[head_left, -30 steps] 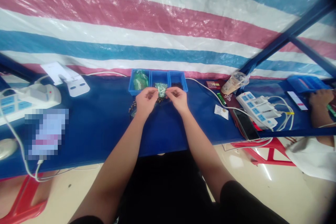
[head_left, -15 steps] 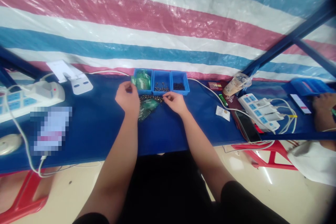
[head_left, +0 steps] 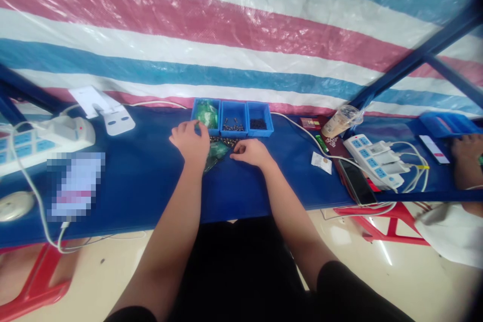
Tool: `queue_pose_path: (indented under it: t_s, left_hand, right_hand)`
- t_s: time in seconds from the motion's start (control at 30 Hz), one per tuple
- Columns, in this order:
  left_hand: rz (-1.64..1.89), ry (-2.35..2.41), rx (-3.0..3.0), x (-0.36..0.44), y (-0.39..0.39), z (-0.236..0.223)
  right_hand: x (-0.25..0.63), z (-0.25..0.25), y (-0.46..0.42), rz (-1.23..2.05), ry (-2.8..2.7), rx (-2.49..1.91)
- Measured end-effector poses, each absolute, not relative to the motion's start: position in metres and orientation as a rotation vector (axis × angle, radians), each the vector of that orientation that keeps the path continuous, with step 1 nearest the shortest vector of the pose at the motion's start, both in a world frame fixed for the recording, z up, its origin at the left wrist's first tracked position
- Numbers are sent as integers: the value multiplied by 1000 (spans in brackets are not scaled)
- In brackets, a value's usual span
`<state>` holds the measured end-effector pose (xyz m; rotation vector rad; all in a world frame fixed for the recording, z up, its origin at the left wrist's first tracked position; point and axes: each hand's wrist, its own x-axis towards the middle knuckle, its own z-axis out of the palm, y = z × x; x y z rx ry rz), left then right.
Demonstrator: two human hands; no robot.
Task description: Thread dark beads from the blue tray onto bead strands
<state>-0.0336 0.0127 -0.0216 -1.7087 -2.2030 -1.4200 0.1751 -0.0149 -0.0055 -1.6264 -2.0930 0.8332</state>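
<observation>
My left hand (head_left: 190, 142) has its fingers curled together beside the left blue bin (head_left: 193, 116), where a green plastic bag (head_left: 207, 114) lies. Whatever may be between those fingertips is too small to make out. Over the table, my right hand (head_left: 252, 153) is closed in a loose pinch beside a pile of small dark and brass-coloured metal pieces (head_left: 226, 141); its fingertips hide what they may hold. Between the hands lies a green plastic bag or sheet (head_left: 216, 153), partly covered by my left hand. Small screw-like pieces (head_left: 233, 127) sit in the middle bin, black pieces (head_left: 258, 124) in the right one.
To the right are a drink cup (head_left: 341, 122), a small white packet (head_left: 321, 162), a dark phone (head_left: 356, 181) and a power strip (head_left: 373, 161) with cables. At left stand a white holder (head_left: 105, 113) and another power strip (head_left: 49, 141). A co-worker's hand (head_left: 468, 148) shows far right.
The small greenish packet between both hands a second ago is no longer there. My left hand moved left, then slightly back right; my right hand drew back a little from the metal pieces.
</observation>
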Motion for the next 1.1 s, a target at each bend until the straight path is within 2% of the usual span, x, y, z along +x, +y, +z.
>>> queue_pose_path:
  t_s: [0.27, 0.43, 0.57, 0.8, 1.1]
  left_hand:
    - [-1590, -1893, -1839, -29, 12, -23]
    - [-1657, -1663, -1909, -24, 8, -26]
    - [-1681, -1534, -2074, -15, 2, -22]
    - [-1602, -1417, -2469, -1, -3, -20]
    - [-1626, -1484, -2493, -3, -3, -21]
  right_hand:
    - [174, -11, -16, 892, -2092, -1409]
    - [172, -15, -10, 1107, -1670, -1133]
    - [168, -19, -3, 1156, -1368, -988]
    - [164, -23, 0, 1189, -1075, -984]
    - [163, -19, -3, 1267, -1072, -999]
